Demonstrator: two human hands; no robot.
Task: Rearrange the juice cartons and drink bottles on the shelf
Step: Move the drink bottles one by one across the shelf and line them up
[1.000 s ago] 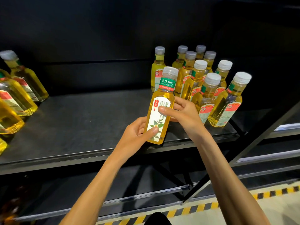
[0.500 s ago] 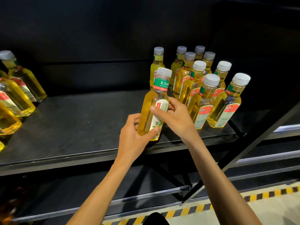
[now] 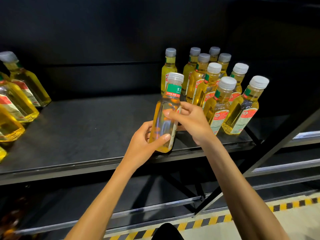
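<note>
Turned since a second ago, the held bottle now shows its clear side, with the label swung rightward. At far left a bottle cluster stands well apart. The left hand grips the bottle's lower body and the right hand pinches its middle, just beside the right group. Tilted at the dark shelf edge, it could slip off or knock its neighbours. Striped floor tape runs below.
</note>
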